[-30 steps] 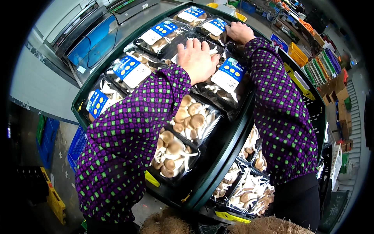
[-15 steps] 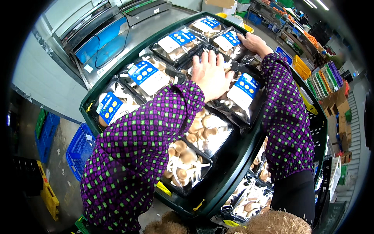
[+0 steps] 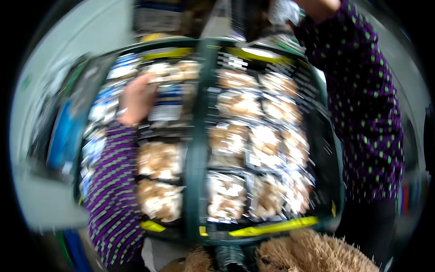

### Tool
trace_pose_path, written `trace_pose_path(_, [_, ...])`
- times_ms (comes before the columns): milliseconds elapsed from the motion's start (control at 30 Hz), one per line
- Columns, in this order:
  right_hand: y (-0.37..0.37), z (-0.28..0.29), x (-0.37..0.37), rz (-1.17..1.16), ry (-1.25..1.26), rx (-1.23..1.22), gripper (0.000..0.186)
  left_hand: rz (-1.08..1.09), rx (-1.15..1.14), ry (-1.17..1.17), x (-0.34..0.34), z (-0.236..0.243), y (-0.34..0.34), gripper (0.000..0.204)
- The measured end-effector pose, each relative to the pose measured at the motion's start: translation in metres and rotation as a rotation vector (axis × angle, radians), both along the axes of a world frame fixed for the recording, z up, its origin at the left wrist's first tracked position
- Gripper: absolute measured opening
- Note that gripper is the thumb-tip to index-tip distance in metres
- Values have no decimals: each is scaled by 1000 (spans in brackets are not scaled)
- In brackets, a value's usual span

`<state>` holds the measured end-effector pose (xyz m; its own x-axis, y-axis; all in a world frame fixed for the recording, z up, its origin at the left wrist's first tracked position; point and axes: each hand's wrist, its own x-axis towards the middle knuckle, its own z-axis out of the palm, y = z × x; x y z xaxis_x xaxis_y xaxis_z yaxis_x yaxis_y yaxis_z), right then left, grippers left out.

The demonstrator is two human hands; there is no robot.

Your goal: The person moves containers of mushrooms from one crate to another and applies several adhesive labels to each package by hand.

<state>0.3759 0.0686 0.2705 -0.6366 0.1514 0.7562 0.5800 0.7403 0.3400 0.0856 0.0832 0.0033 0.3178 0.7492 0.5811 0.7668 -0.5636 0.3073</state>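
Blurred view — left hand (image 3: 136, 100) lies flat, fingers released, on the blue-labelled mushroom packs (image 3: 168, 103) at the far left of the green crate (image 3: 199, 149). Right hand (image 3: 317, 5) reaches far right, cut off — grip unreadable. Grey floor (image 3: 59, 54) around.

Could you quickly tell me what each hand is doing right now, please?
Left hand: resting on the mushroom packs in the green crate; blur hides any grip.
Right hand: out of view past the top edge.
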Motion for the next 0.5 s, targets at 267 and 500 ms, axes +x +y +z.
trace_pose_path(267, [-160,-30,299,-769,-303,-227,37,-208,-272,91,-27,-50,107,33])
trace_pose_path(500, [-256,-113,517,-1380,-357,-601,42,-255,-9,653,-65,-65,152,19])
